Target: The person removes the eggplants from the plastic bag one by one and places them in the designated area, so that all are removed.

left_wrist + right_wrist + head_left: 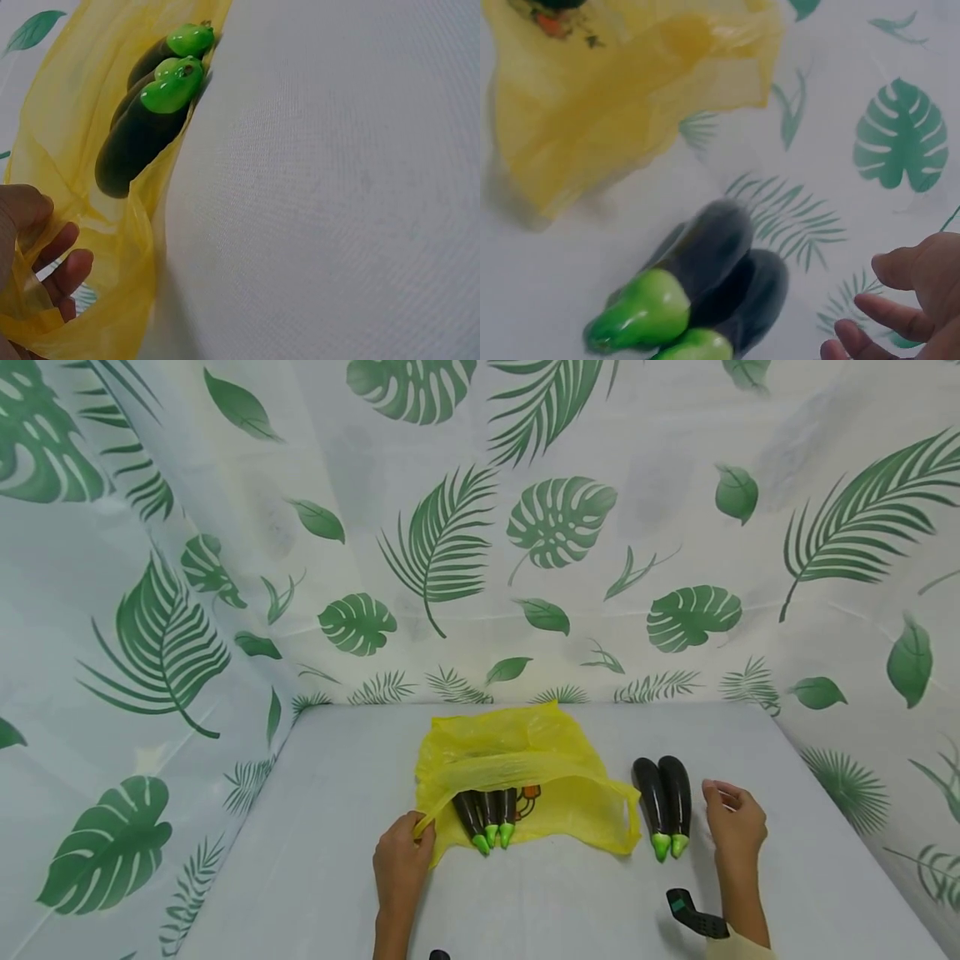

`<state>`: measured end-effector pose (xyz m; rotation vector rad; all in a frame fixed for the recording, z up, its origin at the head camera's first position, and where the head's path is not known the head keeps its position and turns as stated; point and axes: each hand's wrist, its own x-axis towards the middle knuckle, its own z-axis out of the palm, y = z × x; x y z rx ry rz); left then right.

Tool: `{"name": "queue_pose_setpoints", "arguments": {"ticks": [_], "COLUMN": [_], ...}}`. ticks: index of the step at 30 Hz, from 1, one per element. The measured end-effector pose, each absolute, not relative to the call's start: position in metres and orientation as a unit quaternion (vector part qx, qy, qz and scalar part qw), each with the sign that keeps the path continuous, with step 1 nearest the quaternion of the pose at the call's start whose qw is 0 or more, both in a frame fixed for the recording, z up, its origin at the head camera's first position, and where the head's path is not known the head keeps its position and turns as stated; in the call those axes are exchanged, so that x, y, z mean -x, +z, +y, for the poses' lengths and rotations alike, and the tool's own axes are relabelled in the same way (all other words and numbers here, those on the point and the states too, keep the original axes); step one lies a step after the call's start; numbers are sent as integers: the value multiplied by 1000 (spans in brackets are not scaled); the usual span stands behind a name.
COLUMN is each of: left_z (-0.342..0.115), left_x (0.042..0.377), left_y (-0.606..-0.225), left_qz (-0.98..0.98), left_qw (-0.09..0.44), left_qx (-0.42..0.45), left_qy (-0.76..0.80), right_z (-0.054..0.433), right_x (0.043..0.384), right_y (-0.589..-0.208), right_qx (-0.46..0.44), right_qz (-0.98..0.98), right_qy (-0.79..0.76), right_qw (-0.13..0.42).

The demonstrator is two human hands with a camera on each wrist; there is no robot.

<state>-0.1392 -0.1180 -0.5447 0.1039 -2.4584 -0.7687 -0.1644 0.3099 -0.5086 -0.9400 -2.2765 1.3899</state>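
Two eggplants (678, 797) lay near the right hand (738, 822), fingers relaxed; the left hand (402, 860) gripped the yellow bag (517, 735), perhaps best held wide

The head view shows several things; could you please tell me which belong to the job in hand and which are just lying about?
Seemingly in the job:
- yellow bag, held by the left hand
- three eggplants in its mouth
- two eggplants near the right hand

Seemingly not:
- leaf-print backdrop
- pale table
- black device
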Motion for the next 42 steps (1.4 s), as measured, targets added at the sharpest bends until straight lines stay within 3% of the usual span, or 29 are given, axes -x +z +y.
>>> {"name": "queue_pose_setpoints", "arguments": {"ticks": [7,12,15,18,22,25,30,42], "left_z": [-118,-119,-118,-118,-117,-116,-114,-113], "left_x": [139,140,139,139,139,140,140,140], "left_y": [-544,-546,-547,-547,-546,-546,-546,-549], "left_qz": [-916,-916,-916,-915,-913,-913,-915,-916], "left_qw": [282,281,279,281,287,288,274,254], "left_qx": [-37,-41,-41,-40,-36,-34,-38,-46], "left_qy": [-283,-283,-284,-286,-286,-286,-294,-305], "right_z": [299,285,281,275,255,234,202,149], "right_x": [162,156,150,149,153,156,158,169], "right_y": [-488,-472,-466,-462,-466,-477,-497,-523], "right_qx": [294,138,-43,-210,-301,-311,-261,-35], "right_qz": [-756,-776,-806,-791,-744,-732,-744,-765], "right_qy": [541,569,568,574,574,562,562,628], "right_qw": [223,235,161,15,-164,-225,-249,-140]}}
